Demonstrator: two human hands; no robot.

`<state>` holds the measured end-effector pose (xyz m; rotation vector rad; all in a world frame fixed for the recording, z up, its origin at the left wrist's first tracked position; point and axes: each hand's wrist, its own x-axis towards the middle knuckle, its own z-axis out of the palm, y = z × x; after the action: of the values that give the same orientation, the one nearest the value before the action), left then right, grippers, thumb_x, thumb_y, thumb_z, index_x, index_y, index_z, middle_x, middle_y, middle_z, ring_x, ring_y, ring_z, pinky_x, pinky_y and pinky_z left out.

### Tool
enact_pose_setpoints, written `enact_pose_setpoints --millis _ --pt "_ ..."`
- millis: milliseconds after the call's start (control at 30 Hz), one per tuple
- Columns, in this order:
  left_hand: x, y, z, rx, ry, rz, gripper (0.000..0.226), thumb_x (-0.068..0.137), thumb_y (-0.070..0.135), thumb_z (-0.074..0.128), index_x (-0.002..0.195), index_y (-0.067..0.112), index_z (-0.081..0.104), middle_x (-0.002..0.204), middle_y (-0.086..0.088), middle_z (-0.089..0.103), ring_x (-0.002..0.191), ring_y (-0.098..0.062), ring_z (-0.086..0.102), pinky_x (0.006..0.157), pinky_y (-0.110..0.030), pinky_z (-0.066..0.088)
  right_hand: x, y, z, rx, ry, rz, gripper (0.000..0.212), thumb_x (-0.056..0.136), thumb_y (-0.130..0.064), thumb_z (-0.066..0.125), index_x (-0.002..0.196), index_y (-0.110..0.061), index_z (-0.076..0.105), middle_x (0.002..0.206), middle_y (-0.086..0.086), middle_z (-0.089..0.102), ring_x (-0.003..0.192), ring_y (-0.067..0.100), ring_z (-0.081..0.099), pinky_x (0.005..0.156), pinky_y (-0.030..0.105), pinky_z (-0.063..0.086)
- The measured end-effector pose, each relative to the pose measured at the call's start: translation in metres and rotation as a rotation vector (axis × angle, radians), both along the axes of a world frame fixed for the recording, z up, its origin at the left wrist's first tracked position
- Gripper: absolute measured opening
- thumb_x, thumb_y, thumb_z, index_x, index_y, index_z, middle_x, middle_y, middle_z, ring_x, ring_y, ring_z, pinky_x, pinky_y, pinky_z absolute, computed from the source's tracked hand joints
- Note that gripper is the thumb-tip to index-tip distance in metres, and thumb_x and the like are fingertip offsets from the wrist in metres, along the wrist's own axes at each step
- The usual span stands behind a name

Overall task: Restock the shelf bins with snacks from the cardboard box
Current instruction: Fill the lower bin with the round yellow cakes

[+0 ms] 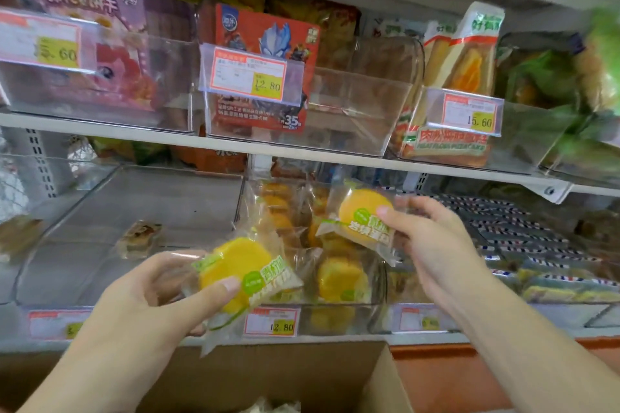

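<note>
Two wrapped cakes, left (235, 273) and right (364, 214), judged light, soft and crinkly, are each pinched in a hand's grip, best taken at the wrapper edges.

The box (268, 375) is cut off by the bottom edge, its contents barely seen; both forearms are cut there too; the green packs (600, 54) at the right edge are blurred; small print on the price tags (250, 77) cannot be read; the left bin's label (57, 323) is partly hidden by the left hand (151, 295).
</note>
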<state>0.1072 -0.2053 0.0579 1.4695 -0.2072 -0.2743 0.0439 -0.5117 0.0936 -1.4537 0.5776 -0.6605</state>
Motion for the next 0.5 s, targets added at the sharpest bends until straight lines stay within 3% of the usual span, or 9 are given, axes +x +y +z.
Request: enact_pose_setpoints --millis 67,167,233,300,400,500 --pt "0.01 0.001 -0.006 -0.01 0.001 0.014 0.093 0.003 0.077 0.092 0.086 0.037 0.079 0.083 -0.01 0.08 0.054 -0.018 0.064 0.071 -0.04 0.053 0.031 -0.016 -0.002 -0.036 0.024 -0.012 0.03 0.086 -0.011 0.085 0.113 -0.014 0.072 0.109 0.008 0.079 0.098 0.027 0.078 0.078 0.04 0.064" --pt "0.022 0.004 -0.016 -0.03 0.015 0.035 0.089 0.004 0.072 0.094 0.086 0.041 0.079 0.082 -0.012 0.08 0.054 -0.021 0.062 0.061 -0.035 0.056 0.072 -0.029 -0.004 -0.064 0.048 -0.042 0.033 0.087 -0.015 0.086 0.117 -0.013 0.072 0.112 0.009 0.078 0.096 0.026 0.077 0.064 0.032 0.064" --pt "0.029 0.009 -0.026 -0.02 -0.001 0.021 0.076 0.021 0.061 0.098 0.092 0.039 0.079 0.086 -0.012 0.081 0.052 -0.017 0.064 0.05 -0.028 0.056 0.092 -0.03 -0.005 -0.114 0.072 -0.06 0.037 0.09 -0.017 0.085 0.123 -0.011 0.068 0.11 0.004 0.074 0.086 0.017 0.073 0.053 0.021 0.059" --pt "0.035 0.013 -0.036 0.041 -0.023 0.011 0.062 0.048 0.049 0.102 0.103 0.032 0.079 0.094 -0.013 0.081 0.057 -0.017 0.07 0.052 -0.031 0.059 0.104 -0.031 -0.009 -0.264 0.148 -0.069 0.035 0.094 -0.023 0.081 0.122 -0.016 0.062 0.101 -0.006 0.065 0.076 0.006 0.061 0.049 0.012 0.05" --pt "0.042 0.015 -0.054 0.075 -0.058 0.028 0.045 0.069 0.026 0.099 0.108 0.027 0.078 0.096 -0.013 0.08 0.063 -0.021 0.073 0.061 -0.041 0.062 0.114 -0.04 -0.022 -0.506 0.279 -0.095 0.037 0.096 -0.04 0.076 0.126 -0.026 0.059 0.113 -0.002 0.068 0.08 0.006 0.057 0.077 0.025 0.05" --pt "0.045 0.014 -0.058 0.075 -0.094 0.035 0.037 0.071 0.023 0.093 0.105 0.028 0.078 0.094 -0.009 0.08 0.064 -0.019 0.073 0.066 -0.044 0.062 0.111 -0.041 -0.025 -0.568 0.336 -0.051 0.033 0.102 -0.046 0.066 0.132 -0.034 0.058 0.127 -0.002 0.063 0.098 0.016 0.06 0.086 0.03 0.047"
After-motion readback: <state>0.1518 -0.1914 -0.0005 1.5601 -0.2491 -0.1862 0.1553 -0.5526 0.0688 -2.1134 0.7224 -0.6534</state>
